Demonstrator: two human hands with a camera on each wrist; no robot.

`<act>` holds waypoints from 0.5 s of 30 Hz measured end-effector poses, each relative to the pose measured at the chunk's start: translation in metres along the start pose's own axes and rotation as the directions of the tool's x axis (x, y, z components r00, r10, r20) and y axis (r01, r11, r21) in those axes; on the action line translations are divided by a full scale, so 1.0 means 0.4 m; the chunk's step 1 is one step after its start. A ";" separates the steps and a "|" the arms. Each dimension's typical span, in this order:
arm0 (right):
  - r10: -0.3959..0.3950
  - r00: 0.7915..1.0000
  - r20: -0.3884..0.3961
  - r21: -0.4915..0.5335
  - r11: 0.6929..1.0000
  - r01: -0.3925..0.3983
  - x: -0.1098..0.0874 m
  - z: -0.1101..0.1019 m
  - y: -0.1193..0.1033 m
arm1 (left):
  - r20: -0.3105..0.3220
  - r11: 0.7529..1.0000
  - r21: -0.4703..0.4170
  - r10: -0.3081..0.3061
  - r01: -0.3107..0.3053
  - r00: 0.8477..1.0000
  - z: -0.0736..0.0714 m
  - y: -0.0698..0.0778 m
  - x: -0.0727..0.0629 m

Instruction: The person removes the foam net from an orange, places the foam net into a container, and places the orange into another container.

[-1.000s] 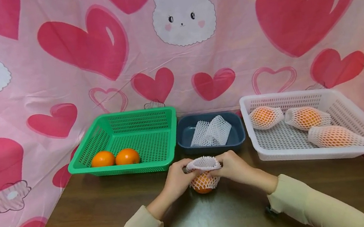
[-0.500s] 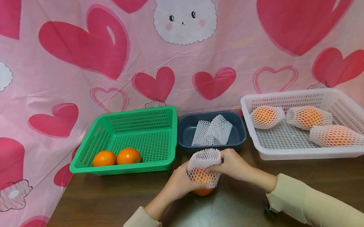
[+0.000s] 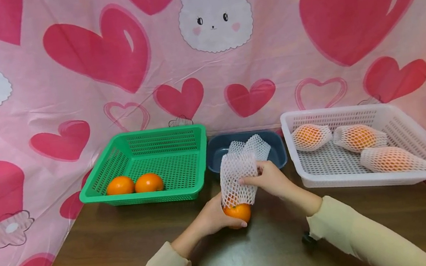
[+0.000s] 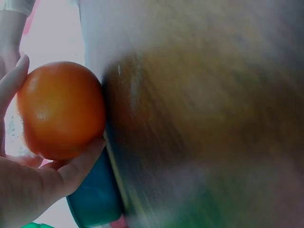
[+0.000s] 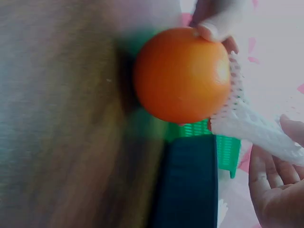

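An orange (image 3: 240, 214) is held low over the table by my left hand (image 3: 212, 216), its thumb and fingers curled round the fruit. A white foam net sleeve (image 3: 237, 172) rises from the orange's upper part, with most of its length standing above the fruit. My right hand (image 3: 270, 178) pinches that sleeve at its right side. In the left wrist view the orange (image 4: 64, 110) shows bare skin, gripped between thumb and fingers. From the right wrist, the sleeve (image 5: 256, 130) runs from the orange (image 5: 183, 75) to my right fingers (image 5: 275, 171).
A green basket (image 3: 182, 194) with two bare oranges (image 3: 135, 185) stands at back left. Behind my hands is a dark blue tray (image 3: 279, 146) holding foam net sleeves (image 3: 259, 146). The white basket (image 3: 385, 180) at right contains three sleeved oranges (image 3: 360, 137).
The sleeve has slid up off the orange's lower part, pulled upward by my right hand. My left hand has shifted from the sleeve's rim down onto the bare fruit.
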State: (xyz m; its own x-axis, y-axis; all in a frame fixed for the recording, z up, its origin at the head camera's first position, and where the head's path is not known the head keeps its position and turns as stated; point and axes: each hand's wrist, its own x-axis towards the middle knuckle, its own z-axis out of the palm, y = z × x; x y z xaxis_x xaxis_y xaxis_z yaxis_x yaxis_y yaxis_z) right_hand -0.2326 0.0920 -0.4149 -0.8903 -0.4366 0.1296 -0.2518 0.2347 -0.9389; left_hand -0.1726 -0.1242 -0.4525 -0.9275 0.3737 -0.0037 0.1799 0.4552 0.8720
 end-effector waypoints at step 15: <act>0.137 0.981 -0.134 0.151 0.982 -0.117 0.095 -0.002 -0.005 | -0.005 0.994 0.064 -0.089 0.089 0.996 0.003 0.003 0.003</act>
State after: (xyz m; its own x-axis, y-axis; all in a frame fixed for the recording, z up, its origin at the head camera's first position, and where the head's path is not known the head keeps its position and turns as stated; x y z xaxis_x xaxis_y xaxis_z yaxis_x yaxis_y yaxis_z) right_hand -0.2660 0.0756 -0.4078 -0.9592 -0.2796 0.0409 -0.0858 0.1503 -0.9849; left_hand -0.1730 -0.1223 -0.4521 -0.9414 0.3280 -0.0788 0.1173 0.5373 0.8352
